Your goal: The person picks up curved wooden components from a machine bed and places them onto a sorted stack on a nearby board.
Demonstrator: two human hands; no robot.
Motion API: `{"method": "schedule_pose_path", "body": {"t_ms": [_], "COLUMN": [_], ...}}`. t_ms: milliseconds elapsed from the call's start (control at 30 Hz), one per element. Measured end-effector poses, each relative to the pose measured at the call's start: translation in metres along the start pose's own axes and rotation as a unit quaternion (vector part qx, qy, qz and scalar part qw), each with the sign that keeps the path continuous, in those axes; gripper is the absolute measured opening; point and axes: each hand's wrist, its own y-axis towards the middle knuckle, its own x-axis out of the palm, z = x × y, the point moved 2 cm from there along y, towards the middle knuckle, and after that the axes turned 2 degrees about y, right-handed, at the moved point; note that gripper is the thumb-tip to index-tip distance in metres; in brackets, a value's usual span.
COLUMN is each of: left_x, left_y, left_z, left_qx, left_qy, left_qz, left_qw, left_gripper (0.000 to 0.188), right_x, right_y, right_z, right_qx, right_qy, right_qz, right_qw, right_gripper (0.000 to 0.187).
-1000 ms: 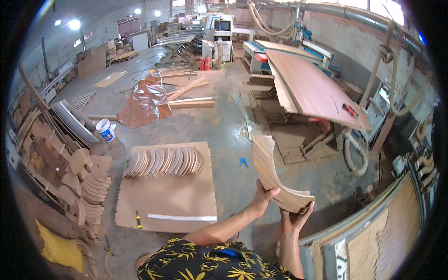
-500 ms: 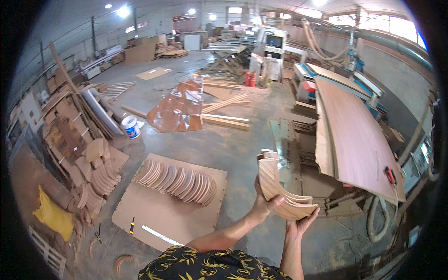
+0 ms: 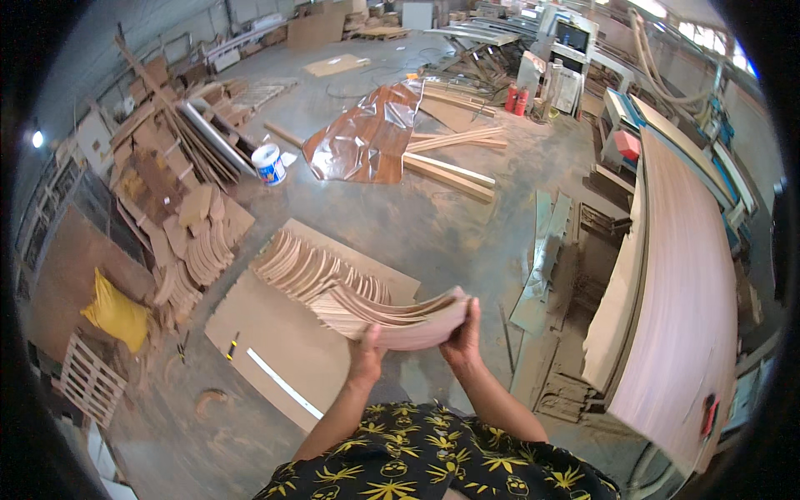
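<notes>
Both my hands hold a small stack of curved plywood pieces (image 3: 417, 333) in front of my chest, its ends curling upward. My left hand (image 3: 365, 357) grips the left part from below. Around the right end my right hand (image 3: 462, 337) is closed, thumb along the edge. Behind the stack, a row of similar curved wooden pieces (image 3: 287, 265) stands on a flat brown board (image 3: 279, 362) on the floor. The held stack hides part of that row. A white strip (image 3: 283, 383) and a yellow-black utility knife (image 3: 232, 346) lie at the board's left.
More curved offcuts (image 3: 200, 250) lean at the left beside a yellow sack (image 3: 115, 310). A white bucket (image 3: 268, 164), a crumpled brown sheet (image 3: 367, 137) and wooden strips (image 3: 454, 177) lie further off. Large wooden panels (image 3: 679, 308) rest on the right.
My hands and the curved stack have moved left, in front of my chest and nearer the row. The stack is turned from steeply tilted to nearly level. My view has swung.
</notes>
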Motion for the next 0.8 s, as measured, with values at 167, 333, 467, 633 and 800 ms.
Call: {"method": "schedule_pose_path", "body": {"t_ms": [167,333,467,633,800], "left_x": [-0.053,-0.088,-0.098,-0.153,-0.194], "left_y": [0.055,0.095,0.108,0.114,0.15], "left_z": [-0.069,-0.132,-0.19,-0.308,-0.411], "left_qx": [-0.043,-0.044,-0.112,-0.152,-0.118], "left_qy": [-0.007,0.001,-0.085,-0.09,-0.158], "left_qz": [0.051,0.203,0.363,0.445,0.538], "left_qw": [0.998,0.978,0.921,0.878,0.82], "left_gripper": [0.054,0.042,0.051,0.061,0.058], "right_x": [-0.01,-0.061,-0.119,-0.191,-0.299], "right_y": [0.088,0.184,0.235,0.31,0.401], "right_z": [-0.006,0.022,0.027,0.055,0.094], "right_qx": [0.108,0.2,0.287,0.379,0.418], "right_qy": [-0.121,-0.23,-0.289,-0.399,-0.456], "right_qz": [0.011,-0.036,0.11,0.162,0.198], "right_qw": [0.987,0.952,0.907,0.819,0.76], "right_gripper": [0.069,0.059,0.063,0.067,0.068]}}
